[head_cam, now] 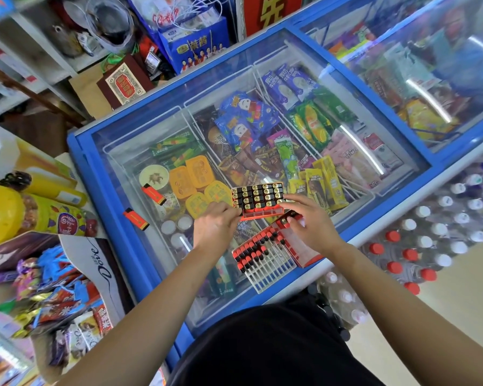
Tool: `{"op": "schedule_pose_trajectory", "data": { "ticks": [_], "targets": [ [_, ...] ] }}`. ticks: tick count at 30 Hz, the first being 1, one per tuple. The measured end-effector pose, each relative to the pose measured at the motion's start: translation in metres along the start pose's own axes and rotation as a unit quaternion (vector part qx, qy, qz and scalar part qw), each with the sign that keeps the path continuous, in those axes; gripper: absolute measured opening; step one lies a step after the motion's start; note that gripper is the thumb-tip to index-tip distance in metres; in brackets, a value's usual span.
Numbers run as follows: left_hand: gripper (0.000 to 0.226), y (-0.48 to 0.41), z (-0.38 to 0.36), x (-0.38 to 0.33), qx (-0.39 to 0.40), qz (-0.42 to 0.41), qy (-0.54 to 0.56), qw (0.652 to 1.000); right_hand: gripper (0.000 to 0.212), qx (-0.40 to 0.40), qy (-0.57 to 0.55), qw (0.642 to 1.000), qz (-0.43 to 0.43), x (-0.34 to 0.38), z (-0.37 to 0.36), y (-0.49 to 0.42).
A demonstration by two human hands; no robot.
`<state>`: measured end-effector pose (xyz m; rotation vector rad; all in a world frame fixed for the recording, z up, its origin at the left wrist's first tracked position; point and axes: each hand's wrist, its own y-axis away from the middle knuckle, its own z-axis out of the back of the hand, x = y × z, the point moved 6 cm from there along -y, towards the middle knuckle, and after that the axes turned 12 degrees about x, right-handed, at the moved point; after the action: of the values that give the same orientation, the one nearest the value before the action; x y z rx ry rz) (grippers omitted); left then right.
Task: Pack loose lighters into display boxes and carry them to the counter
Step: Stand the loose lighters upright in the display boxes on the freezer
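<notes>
An orange display box (258, 200), nearly full of black-topped lighters, lies on the freezer's glass lid (140, 135). My left hand (214, 222) grips the box at its near left corner. My right hand (307, 218) pinches one lighter (287, 217) just right of the box's front edge. A second display tray (265, 256), partly filled with red-and-black lighters, lies closer to me on the lid. Two loose orange lighters (154, 194) (136, 219) rest on the glass to the left.
The blue-framed freezer (101, 207) holds ice-cream packets under glass. A candy display with a Dove box (89, 263) stands at the left. Shrink-wrapped bottles (418, 240) sit on the floor at the right. Shelves and gift bags fill the back.
</notes>
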<state>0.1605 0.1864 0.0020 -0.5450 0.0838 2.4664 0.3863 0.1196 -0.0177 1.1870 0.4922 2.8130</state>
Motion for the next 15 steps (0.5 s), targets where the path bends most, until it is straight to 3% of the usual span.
{"op": "schedule_pose_trajectory", "data": {
  "ticks": [5, 9, 12, 15],
  "targets": [
    [0.012, -0.002, -0.001, 0.007, 0.051, 0.053, 0.014, 0.997, 0.057, 0.017, -0.047, 0.999, -0.010, -0.002, -0.003, 0.009],
    [0.010, 0.012, 0.007, 0.022, 0.033, 0.104, 0.077, 0.991, 0.060, -0.016, -0.095, 0.994, -0.046, -0.014, -0.002, 0.025],
    [0.020, 0.039, 0.009, 0.057, 0.019, 0.185, 0.107, 0.977, 0.062, -0.016, -0.125, 0.986, -0.111, -0.025, -0.008, 0.038],
    [0.042, 0.062, 0.011, 0.093, 0.030, 0.245, 0.047, 0.968, 0.059, -0.023, -0.144, 0.980, -0.135, -0.030, -0.013, 0.046]
  ]
}}
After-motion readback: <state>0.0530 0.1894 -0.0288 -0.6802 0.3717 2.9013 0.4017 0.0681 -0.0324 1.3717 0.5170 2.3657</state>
